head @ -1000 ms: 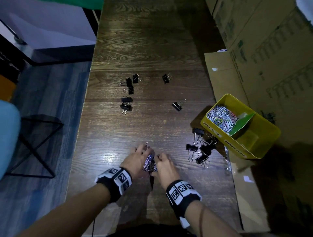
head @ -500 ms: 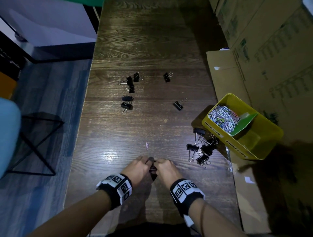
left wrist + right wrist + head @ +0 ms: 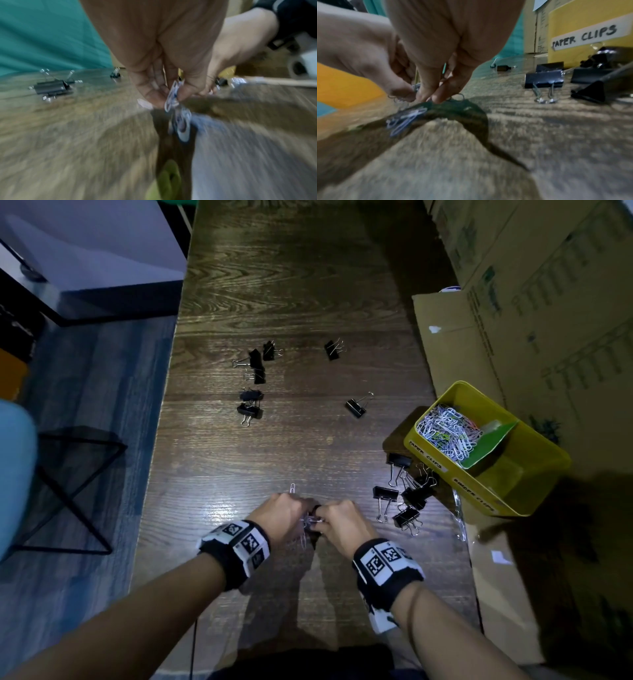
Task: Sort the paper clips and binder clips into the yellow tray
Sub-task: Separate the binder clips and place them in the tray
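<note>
Your left hand [image 3: 281, 517] and right hand [image 3: 339, 523] meet knuckle to knuckle low over the dark wood-grain table [image 3: 291, 285], near its front edge. Between them sits a small bunch of silver and white wire paper clips [image 3: 310, 522] — your left fingers [image 3: 150, 94] are curled down and pinching it against the thumb, with several clips dangling below the fingertips. Your right fingers [image 3: 436, 93] are curled too and close on the same bunch from the other side; the wrist views are blurred, so how many clips each hand has cannot be told.

1 loose silver paper clip [image 3: 292, 487] lies on the table just beyond your left knuckles, apart from the bunch.

The yellow plastic tray [image 3: 534, 484] stands at the right edge of the table, beside brown cardboard boxes [image 3: 548, 302]. A green divider [image 3: 493, 445] splits it: the far compartment, labelled PAPER CLIPS on a white strip [image 3: 585, 36], holds a heap of white and coloured paper clips [image 3: 445, 431].

A cluster of black binder clips [image 3: 407, 494] with silver wire handles lies on the table just in front of the tray — some touching one another. Another group of black binder clips [image 3: 255, 381] is scattered further up on the left of the table, and 2 single ones [image 3: 356, 407] lie toward the middle and far right, well apart from your hands.
</note>
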